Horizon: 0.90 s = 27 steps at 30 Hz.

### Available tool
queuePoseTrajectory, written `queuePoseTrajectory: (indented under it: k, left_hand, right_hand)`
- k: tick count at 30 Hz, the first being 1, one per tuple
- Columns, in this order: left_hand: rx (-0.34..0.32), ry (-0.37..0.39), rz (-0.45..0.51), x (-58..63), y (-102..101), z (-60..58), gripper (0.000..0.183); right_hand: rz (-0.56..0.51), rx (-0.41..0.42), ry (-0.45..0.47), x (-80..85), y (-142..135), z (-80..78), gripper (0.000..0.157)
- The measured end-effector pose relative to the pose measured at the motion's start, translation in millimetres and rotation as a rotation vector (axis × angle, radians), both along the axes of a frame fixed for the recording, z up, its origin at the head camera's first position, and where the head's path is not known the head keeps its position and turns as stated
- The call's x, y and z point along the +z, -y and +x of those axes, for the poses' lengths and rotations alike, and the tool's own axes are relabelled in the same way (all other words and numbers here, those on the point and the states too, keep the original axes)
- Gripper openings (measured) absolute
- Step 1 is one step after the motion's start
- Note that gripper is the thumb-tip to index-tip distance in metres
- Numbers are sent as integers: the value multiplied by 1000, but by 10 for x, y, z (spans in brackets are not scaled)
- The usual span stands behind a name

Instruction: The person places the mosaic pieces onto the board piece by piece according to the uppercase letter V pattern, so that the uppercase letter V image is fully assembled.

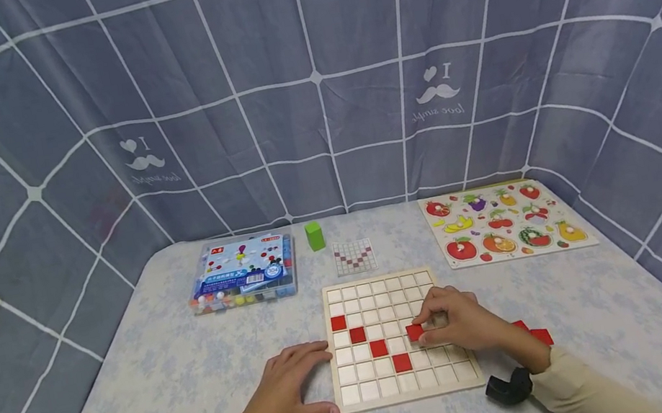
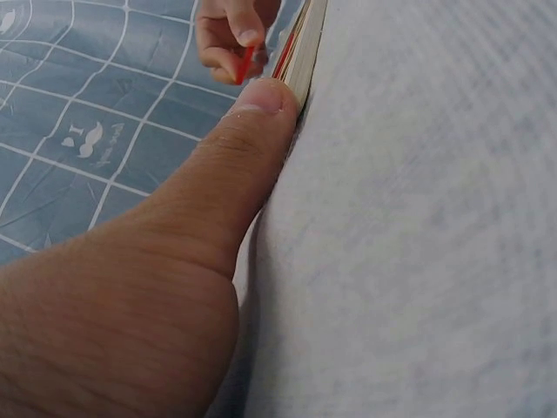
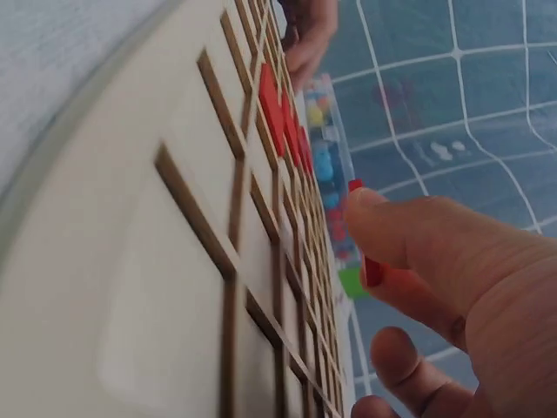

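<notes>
A wooden grid board (image 1: 412, 396) lies in the middle of the table in the head view. Several red square tiles (image 1: 379, 348) sit in its cells, stepping diagonally down from the left side. My right hand (image 1: 457, 317) pinches another red tile (image 3: 372, 272) between thumb and finger, over the right half of the board. In the right wrist view this tile stands apart from the grid, tilted on edge. Along the board's left edge, my left hand (image 1: 286, 389) rests with its fingertips and thumb against the frame. Loose red tiles (image 1: 541, 336) lie on the table, partly hidden by my right forearm.
Behind the board lies a small card (image 1: 354, 257) printed with a V of red squares, with a green block (image 1: 315, 236) to its left. A clear plastic case (image 1: 247, 295) stands back left. A fruit puzzle board (image 1: 485, 223) lies back right. A curtain surrounds the table.
</notes>
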<state>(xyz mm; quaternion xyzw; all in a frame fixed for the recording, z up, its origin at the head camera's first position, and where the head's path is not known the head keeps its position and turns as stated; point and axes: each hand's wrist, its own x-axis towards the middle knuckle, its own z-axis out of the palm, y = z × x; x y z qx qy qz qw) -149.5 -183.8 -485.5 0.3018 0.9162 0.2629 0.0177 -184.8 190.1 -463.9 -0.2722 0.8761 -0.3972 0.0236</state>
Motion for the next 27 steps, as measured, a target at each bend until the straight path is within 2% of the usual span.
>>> queuePoseTrajectory:
  k: [15, 27]
  left_hand:
    - [2, 13, -8, -3, 5, 13, 80]
    - [-15, -12, 16, -1, 19, 23, 79]
  right_hand:
    - [32, -20, -5, -161, 68, 12, 17]
    - [34, -33, -65, -249, 67, 19, 21]
